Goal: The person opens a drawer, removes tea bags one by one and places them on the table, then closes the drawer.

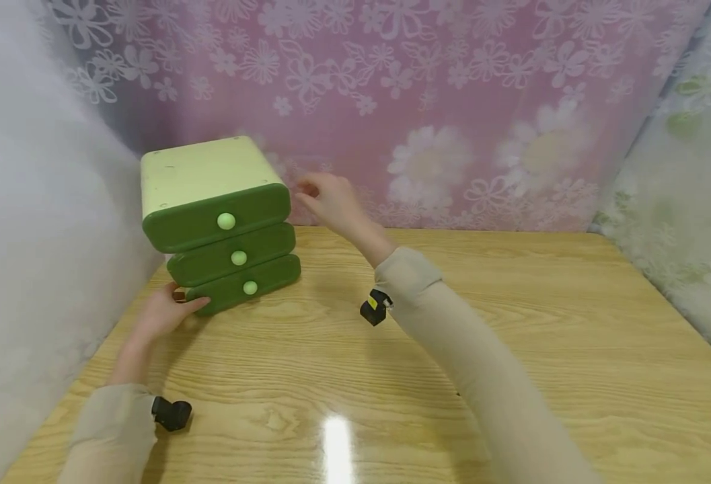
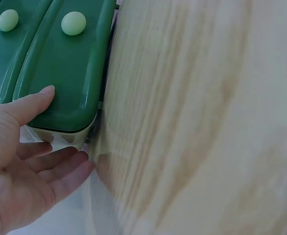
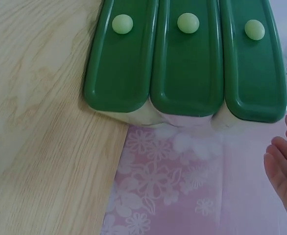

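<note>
A small chest of drawers [image 1: 210, 171] stands at the back left of the table. Its body is pale yellow, with three dark green drawer fronts and round light green knobs. My left hand [image 1: 164, 312] is at the left end of the bottom drawer [image 1: 270, 277]. In the left wrist view, the thumb [image 2: 43, 98] touches that green front while the fingers extend loosely beside its side wall. My right hand [image 1: 333, 202] hovers just off the right end of the top drawer [image 1: 258, 205], fingers loosely bent and nothing in them.
The wood-grain table [image 1: 512, 323] spreads to the right and in front of the chest. Behind it hangs a pink flowered curtain [image 1: 355, 121], and a white sheet [image 1: 46, 222] closes off the left side, near the left hand. A flowered sheet [image 1: 688, 222] borders the right.
</note>
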### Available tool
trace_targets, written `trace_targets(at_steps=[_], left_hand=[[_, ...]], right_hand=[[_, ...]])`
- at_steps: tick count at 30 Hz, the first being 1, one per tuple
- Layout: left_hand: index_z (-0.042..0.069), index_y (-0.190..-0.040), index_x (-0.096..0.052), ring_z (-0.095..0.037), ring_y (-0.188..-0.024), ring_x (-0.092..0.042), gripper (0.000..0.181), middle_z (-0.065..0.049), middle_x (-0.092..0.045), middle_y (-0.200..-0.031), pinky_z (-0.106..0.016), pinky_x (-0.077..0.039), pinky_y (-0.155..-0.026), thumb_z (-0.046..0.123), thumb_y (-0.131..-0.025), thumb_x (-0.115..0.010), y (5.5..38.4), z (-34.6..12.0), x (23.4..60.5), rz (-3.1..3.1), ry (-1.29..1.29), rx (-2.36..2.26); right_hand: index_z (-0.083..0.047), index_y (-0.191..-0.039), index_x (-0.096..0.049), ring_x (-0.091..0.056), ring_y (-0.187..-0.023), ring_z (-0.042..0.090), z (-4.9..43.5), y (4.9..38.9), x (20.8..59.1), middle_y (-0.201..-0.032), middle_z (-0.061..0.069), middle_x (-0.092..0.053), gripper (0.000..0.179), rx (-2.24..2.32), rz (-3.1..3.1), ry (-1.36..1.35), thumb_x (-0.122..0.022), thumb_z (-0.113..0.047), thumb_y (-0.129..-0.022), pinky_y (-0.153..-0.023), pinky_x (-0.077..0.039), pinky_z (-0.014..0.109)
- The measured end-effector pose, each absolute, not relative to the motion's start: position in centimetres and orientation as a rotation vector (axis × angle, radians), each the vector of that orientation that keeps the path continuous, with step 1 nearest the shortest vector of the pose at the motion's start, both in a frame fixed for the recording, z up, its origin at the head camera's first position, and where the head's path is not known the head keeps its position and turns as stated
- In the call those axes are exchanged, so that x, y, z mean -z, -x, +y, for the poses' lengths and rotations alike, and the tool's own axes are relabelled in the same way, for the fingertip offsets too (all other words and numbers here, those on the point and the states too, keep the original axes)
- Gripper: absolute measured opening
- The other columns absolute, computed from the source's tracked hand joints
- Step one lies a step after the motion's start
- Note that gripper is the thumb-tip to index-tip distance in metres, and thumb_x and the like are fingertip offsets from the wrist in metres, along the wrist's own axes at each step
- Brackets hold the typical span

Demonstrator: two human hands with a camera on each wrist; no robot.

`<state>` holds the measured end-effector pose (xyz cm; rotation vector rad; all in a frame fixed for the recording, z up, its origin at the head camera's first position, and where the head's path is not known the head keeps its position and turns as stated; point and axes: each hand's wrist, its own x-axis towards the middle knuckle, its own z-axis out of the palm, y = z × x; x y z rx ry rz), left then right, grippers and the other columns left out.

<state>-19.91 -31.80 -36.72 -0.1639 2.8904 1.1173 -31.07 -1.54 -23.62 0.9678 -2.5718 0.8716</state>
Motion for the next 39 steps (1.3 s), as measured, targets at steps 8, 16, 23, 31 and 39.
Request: trace_targets(at_steps=[8, 16, 23, 31, 39], left_hand=[[-0.016, -0.14, -0.017, -0.05, -0.121, -0.036, 0.086, -0.039, -0.031, -0.135, -0.055, -0.037, -0.095, 0.039, -0.089, -0.06, 20.0, -31.4, 36.7, 2.796, 0.195, -1.277], [-0.016, -0.14, -0.017, -0.046, -0.118, -0.042, 0.083, -0.038, -0.033, -0.135, -0.048, -0.04, -0.093, 0.032, -0.089, -0.061, 19.9, -31.0, 36.5, 2.734, 0.229, -1.377], [-0.019, -0.137, -0.022, -0.045, -0.115, -0.045, 0.079, -0.038, -0.036, -0.132, -0.047, -0.04, -0.093, 0.03, -0.089, -0.062, 20.0, -30.9, 36.4, 2.752, 0.236, -1.391], [-0.02, -0.135, -0.025, -0.039, -0.11, -0.051, 0.076, -0.037, -0.039, -0.13, -0.034, -0.048, -0.084, 0.024, -0.087, -0.064, 20.0, -31.0, 36.8, 2.727, 0.255, -1.441], [-0.02, -0.134, -0.029, -0.033, -0.101, -0.057, 0.073, -0.037, -0.042, -0.128, -0.031, -0.048, -0.08, 0.022, -0.086, -0.065, 19.8, -30.7, 36.5, 2.74, 0.261, -1.457]], right_hand=[[-0.011, -0.131, -0.054, -0.059, -0.102, 0.017, -4.0, 31.6, 23.3, -0.126, 0.006, -0.057, 0.043, -0.869, -2.61, -0.934, -0.06, -0.026, -0.091, -0.086, -0.045, 0.026], [-0.015, -0.131, -0.055, -0.058, -0.095, 0.014, -5.0, 31.6, 23.9, -0.122, 0.003, -0.06, 0.043, -0.902, -2.614, -0.89, -0.061, -0.027, -0.09, -0.082, -0.045, 0.026], [-0.018, -0.131, -0.055, -0.059, -0.098, 0.013, -5.1, 31.6, 23.9, -0.122, 0.001, -0.061, 0.041, -0.924, -2.637, -0.849, -0.058, -0.028, -0.092, -0.082, -0.047, 0.025], [-0.018, -0.132, -0.054, -0.059, -0.102, 0.013, -5.1, 31.5, 24.6, -0.126, 0.001, -0.058, 0.042, -0.919, -2.627, -0.87, -0.057, -0.03, -0.092, -0.084, -0.047, 0.023], [-0.013, -0.129, -0.056, -0.061, -0.101, 0.015, -5.0, 31.3, 24.8, -0.124, 0.005, -0.059, 0.04, -0.969, -2.53, -0.883, -0.059, -0.022, -0.091, -0.081, -0.049, 0.022]])
